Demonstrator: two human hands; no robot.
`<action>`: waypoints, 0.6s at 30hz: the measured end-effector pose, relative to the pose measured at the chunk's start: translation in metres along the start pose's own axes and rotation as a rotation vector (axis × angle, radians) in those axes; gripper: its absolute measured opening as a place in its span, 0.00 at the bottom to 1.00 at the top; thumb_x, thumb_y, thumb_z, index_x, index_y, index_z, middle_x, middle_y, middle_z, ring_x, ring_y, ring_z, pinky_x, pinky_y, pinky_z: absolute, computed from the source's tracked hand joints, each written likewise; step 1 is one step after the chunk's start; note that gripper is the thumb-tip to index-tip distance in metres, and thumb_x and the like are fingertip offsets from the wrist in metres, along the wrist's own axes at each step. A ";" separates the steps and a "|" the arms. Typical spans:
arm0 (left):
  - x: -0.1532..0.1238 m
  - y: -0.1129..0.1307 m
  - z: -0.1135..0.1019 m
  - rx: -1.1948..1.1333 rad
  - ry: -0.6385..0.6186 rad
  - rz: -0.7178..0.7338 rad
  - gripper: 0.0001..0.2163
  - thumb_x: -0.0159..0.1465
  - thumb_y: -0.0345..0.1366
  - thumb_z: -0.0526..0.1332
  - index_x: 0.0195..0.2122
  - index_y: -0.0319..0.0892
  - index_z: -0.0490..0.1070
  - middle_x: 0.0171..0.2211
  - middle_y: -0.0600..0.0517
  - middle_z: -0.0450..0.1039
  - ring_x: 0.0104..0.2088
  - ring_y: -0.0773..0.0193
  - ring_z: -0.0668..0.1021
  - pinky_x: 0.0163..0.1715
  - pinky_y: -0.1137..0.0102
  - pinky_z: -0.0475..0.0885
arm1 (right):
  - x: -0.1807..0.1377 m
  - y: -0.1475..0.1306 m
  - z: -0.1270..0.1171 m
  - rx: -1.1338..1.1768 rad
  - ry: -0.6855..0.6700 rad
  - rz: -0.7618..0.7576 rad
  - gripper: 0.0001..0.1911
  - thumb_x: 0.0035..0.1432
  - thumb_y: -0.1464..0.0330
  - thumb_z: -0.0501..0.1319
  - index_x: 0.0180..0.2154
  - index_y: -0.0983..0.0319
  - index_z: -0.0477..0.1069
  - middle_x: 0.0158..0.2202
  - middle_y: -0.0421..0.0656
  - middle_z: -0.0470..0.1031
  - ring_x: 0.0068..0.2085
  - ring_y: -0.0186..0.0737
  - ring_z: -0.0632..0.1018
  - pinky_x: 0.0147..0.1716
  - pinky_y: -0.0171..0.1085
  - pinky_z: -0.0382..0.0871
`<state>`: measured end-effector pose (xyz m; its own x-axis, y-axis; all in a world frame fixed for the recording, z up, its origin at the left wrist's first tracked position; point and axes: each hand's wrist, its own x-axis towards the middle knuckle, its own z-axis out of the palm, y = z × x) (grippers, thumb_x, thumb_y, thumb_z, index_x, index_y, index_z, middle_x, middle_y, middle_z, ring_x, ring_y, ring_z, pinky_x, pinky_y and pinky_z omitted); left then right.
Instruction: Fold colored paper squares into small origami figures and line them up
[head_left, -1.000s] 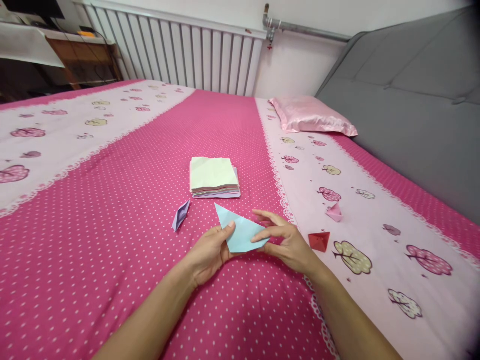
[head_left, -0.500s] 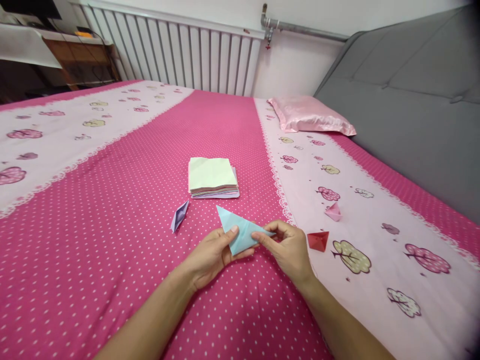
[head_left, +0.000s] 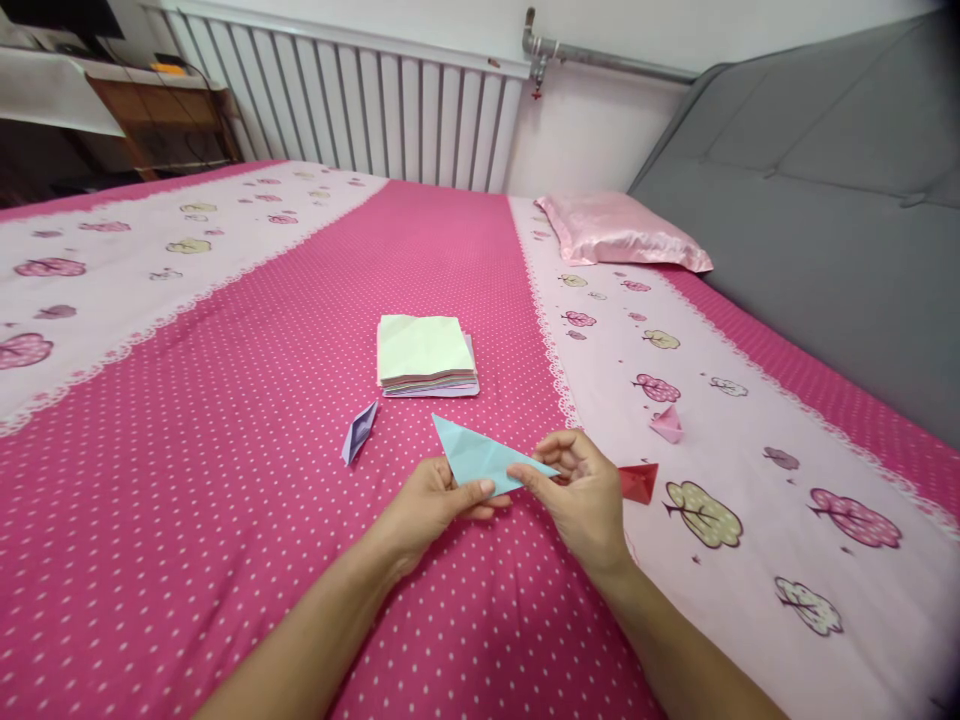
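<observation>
A light blue folded sheet of paper is held between both hands above the bed, with one point toward the upper left and another at the right. My left hand is closed on its lower left part, thumb on top and fingers beneath. My right hand pinches the right end, its thumb lying over the lower edge. Left of the hands lies a small purple folded paper boat. A red paper boat sits just right of my right hand, partly covered by it, and a pink one lies beyond.
A stack of coloured square paper, pale yellow on top, rests beyond the hands. The bed has a pink dotted sheet. A pink pillow lies against the grey headboard. A white radiator stands along the wall.
The blue paper's lower corner no longer points down; its lower edge is now nearly straight. My left thumb has moved down and right to that edge. My right hand has shifted slightly right.
</observation>
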<state>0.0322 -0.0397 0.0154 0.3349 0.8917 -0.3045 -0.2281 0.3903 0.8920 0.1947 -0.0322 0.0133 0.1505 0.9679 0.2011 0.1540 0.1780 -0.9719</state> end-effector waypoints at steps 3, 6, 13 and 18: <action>0.000 0.000 -0.001 -0.029 0.010 0.006 0.13 0.53 0.38 0.67 0.36 0.36 0.76 0.34 0.45 0.78 0.33 0.65 0.79 0.31 0.77 0.71 | 0.001 0.000 0.000 0.054 -0.020 0.024 0.16 0.41 0.66 0.70 0.30 0.60 0.65 0.26 0.36 0.69 0.28 0.33 0.73 0.28 0.31 0.69; 0.001 0.000 -0.001 -0.037 0.026 0.005 0.14 0.52 0.39 0.68 0.35 0.35 0.76 0.33 0.44 0.79 0.31 0.65 0.79 0.29 0.77 0.72 | 0.002 -0.001 -0.002 0.091 -0.038 0.051 0.15 0.42 0.66 0.69 0.31 0.61 0.66 0.25 0.36 0.69 0.28 0.33 0.73 0.28 0.32 0.69; 0.004 0.001 -0.001 0.038 0.087 0.030 0.15 0.50 0.41 0.69 0.32 0.33 0.76 0.28 0.45 0.78 0.23 0.67 0.78 0.24 0.77 0.71 | 0.004 -0.007 -0.007 0.006 -0.194 0.061 0.17 0.44 0.65 0.68 0.38 0.62 0.70 0.25 0.38 0.72 0.26 0.34 0.74 0.28 0.33 0.69; 0.002 -0.002 -0.001 0.146 0.014 0.009 0.15 0.50 0.43 0.68 0.29 0.33 0.77 0.23 0.45 0.78 0.22 0.65 0.77 0.26 0.73 0.71 | 0.005 -0.007 -0.008 -0.037 -0.385 0.093 0.11 0.47 0.62 0.66 0.28 0.64 0.74 0.25 0.42 0.76 0.26 0.37 0.75 0.26 0.34 0.69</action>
<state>0.0324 -0.0389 0.0129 0.3208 0.8985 -0.2996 -0.0953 0.3453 0.9336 0.2016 -0.0303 0.0222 -0.2102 0.9766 0.0454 0.1929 0.0869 -0.9774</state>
